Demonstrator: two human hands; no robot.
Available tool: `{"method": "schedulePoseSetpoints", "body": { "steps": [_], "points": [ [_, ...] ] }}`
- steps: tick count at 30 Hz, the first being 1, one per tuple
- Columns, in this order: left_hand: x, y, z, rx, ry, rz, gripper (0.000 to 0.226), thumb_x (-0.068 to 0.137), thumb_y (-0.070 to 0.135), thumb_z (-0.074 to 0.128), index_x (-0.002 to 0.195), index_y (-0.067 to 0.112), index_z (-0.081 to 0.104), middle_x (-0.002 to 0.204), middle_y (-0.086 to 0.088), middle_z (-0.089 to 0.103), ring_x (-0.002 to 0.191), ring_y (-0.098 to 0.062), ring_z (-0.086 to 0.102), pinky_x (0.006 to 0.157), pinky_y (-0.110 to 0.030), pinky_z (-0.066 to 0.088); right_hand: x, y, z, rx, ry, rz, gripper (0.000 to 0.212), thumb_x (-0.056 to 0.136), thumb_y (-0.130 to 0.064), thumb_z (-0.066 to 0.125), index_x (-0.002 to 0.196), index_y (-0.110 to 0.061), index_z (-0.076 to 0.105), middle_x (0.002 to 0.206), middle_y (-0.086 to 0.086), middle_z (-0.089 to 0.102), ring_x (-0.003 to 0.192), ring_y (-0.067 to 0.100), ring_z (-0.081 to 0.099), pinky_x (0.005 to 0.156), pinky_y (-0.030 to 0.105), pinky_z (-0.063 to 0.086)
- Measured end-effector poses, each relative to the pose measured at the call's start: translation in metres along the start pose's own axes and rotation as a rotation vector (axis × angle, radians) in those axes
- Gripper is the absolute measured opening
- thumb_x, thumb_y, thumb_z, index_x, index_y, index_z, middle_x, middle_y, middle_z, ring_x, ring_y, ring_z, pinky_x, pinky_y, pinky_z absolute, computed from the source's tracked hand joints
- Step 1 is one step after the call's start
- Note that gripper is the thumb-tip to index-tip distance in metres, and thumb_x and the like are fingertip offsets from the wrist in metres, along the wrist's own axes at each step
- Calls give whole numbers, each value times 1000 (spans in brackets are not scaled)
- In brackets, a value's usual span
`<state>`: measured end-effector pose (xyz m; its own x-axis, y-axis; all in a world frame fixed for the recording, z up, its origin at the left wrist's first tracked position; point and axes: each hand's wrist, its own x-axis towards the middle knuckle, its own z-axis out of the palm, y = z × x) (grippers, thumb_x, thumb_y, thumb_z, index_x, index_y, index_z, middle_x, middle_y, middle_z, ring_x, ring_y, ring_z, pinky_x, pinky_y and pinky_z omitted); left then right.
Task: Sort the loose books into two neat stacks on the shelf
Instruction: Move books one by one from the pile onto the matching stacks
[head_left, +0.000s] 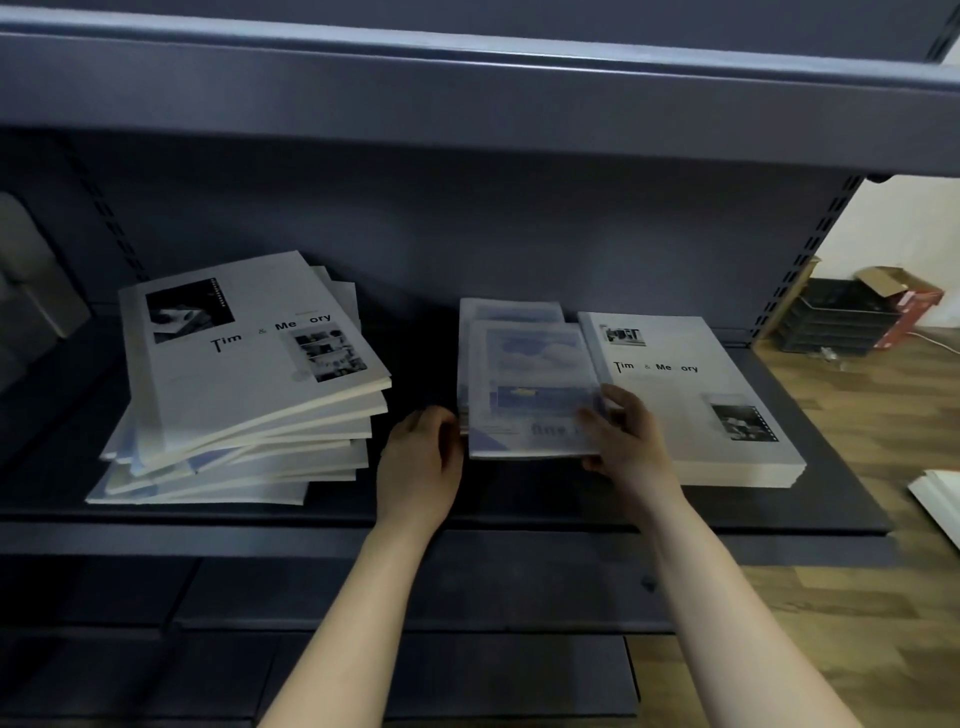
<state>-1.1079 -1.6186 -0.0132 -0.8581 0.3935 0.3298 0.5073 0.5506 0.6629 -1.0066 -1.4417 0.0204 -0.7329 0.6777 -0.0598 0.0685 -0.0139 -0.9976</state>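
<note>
A messy pile of loose books (249, 395) lies fanned out on the left of the dark shelf (519, 509), a white "Time & Memory" cover on top. In the middle sits a small stack of blue-covered books (524, 374). Touching its right side is a neat stack of white "Time & Memory" books (696, 400). My right hand (628, 441) grips the front right corner of the blue stack, thumb on the top cover. My left hand (421, 457) is at the stack's left front edge, fingers curled against its side.
The shelf above (467, 88) overhangs closely. Slotted uprights (810, 254) frame the back panel. A grey object (31, 291) stands at the far left. Right of the unit are black trays (831, 317), a cardboard box (898, 291) and white boards (940, 493) on the wooden floor.
</note>
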Motion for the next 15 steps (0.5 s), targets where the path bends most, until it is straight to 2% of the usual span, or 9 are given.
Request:
{"method": "schedulePoseSetpoints", "body": {
  "steps": [2, 4, 6, 7, 10, 13, 15],
  "points": [
    [0, -3, 2, 56, -6, 13, 16, 89, 16, 53, 104, 14, 60, 103, -5, 59, 96, -23, 52, 77, -39, 47, 0, 4, -1, -18, -41, -23, 61, 75, -23, 80, 126, -22, 46, 109, 0, 59, 90, 14, 62, 56, 23, 50],
    [1, -5, 4, 111, -10, 20, 16, 89, 17, 54, 103, 15, 60, 104, -5, 59, 97, -24, 51, 79, -38, 45, 2, 8, -4, -102, -90, -56, 83, 59, -29, 89, 127, -35, 42, 129, 2, 47, 108, 18, 56, 73, 27, 54],
    [1, -6, 5, 144, -18, 23, 16, 89, 19, 54, 103, 15, 60, 105, -6, 59, 98, -25, 50, 79, -35, 41, 2, 7, -7, -155, -125, -90, 94, 56, -20, 91, 129, -43, 35, 135, -4, 34, 121, 17, 42, 95, 35, 46],
    [1, -6, 6, 160, -21, 20, 17, 89, 20, 54, 104, 15, 60, 105, -6, 59, 99, -25, 49, 80, -35, 41, 2, 6, -9, -171, -135, -98, 97, 57, -12, 89, 131, -41, 33, 135, -5, 30, 123, 17, 38, 98, 34, 41],
    [1, -7, 8, 193, -13, 18, 16, 90, 21, 53, 103, 15, 60, 105, -6, 60, 99, -26, 49, 80, -35, 38, 2, 2, -10, -206, -169, -109, 93, 64, 1, 82, 137, -30, 36, 136, -2, 28, 122, 18, 36, 89, 24, 43],
    [1, -7, 9, 203, -14, 19, 16, 90, 22, 52, 103, 16, 61, 105, -5, 60, 99, -25, 48, 79, -34, 37, 7, 5, -8, -241, -165, -129, 77, 69, 3, 78, 132, -25, 43, 135, -2, 31, 119, 13, 36, 71, 5, 42],
    [2, -8, 9, 205, -13, 15, 17, 90, 22, 51, 103, 16, 61, 105, -5, 60, 100, -25, 48, 81, -34, 38, 11, 9, -4, -261, -127, -170, 68, 68, 1, 79, 126, -19, 50, 133, 2, 37, 118, 13, 40, 70, -1, 40]
  ]
}}
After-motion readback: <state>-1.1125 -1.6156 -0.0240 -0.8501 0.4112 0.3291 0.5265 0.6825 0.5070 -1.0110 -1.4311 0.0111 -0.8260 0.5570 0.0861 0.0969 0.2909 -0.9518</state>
